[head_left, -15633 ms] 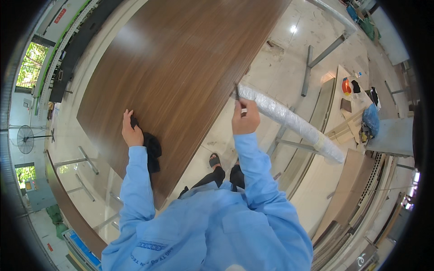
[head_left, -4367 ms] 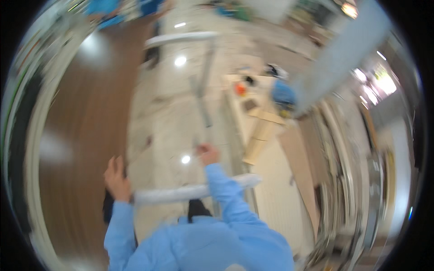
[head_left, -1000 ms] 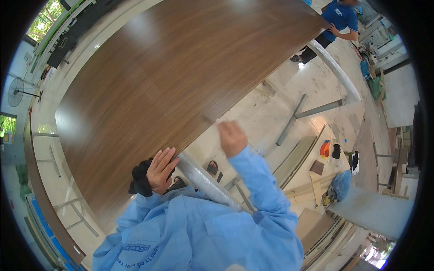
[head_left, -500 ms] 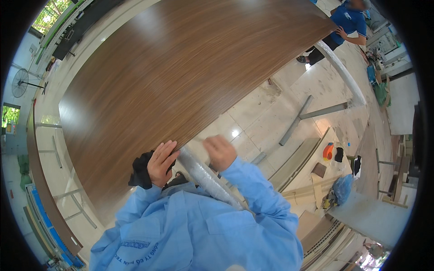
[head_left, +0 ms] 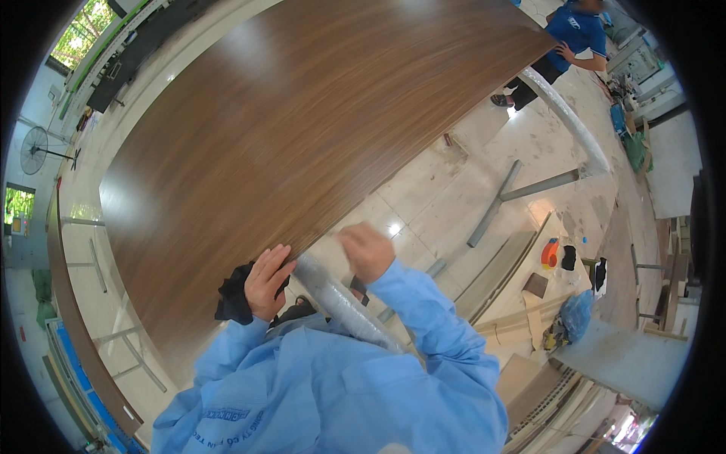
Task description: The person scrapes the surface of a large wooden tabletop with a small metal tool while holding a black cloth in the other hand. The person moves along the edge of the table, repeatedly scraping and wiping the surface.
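A large brown wood-grain panel [head_left: 302, 113] stretches away from me to the left. At its near edge, my left hand [head_left: 267, 286] lies with fingers together over the border, a bunched black cloth [head_left: 236, 296] caught under its palm. To the right, my right hand [head_left: 367, 251] hovers just off the same edge, its fingers curled; what they hold, if anything, is hidden. Between my hands a tube in clear wrap [head_left: 333, 295] runs from beneath the panel toward my body. At the far right corner another person [head_left: 576, 34] in a blue shirt rests a hand on the panel.
Grey metal legs [head_left: 495, 204] and a second wrapped tube [head_left: 567, 117] stand right of the panel. A workbench [head_left: 560, 227] at the right carries a blue plastic bag [head_left: 576, 316] and an orange item [head_left: 550, 253]. A standing fan [head_left: 36, 150] is at the far left.
My right hand has shifted slightly left, still curled. The left hand and the black cloth have moved slightly left and nearer me. The whole view has shifted a little.
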{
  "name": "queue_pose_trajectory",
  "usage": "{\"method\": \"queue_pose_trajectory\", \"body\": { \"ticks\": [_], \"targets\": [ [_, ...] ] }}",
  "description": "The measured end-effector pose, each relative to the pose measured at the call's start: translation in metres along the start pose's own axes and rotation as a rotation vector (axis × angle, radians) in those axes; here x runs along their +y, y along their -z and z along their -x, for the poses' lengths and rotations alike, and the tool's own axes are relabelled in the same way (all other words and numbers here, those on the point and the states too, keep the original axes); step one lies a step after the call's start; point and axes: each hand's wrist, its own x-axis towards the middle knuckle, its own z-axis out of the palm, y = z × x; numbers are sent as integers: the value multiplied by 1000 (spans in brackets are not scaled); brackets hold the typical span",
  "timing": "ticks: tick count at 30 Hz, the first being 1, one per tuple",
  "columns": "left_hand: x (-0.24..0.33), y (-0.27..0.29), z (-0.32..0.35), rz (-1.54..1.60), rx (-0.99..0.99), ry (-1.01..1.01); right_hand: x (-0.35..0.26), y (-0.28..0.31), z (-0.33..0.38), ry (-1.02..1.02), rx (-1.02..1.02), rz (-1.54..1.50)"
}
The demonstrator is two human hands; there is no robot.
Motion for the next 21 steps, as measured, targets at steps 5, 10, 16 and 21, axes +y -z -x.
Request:
{"method": "queue_pose_trajectory", "body": {
  "ticks": [5,10,16,21],
  "targets": [
    [0,-2,2,-1,12,11,130,49,-37,-514,546,357],
    [4,-1,-2,-21,-7,25,121,38,-13,-295,403,534],
    [13,-22,-51,-68,-79,48,85,30,8,-201,284,252],
    [25,-58,-106,-160,-68,28,216,93,-37,-546,698,442]
  ]
}}
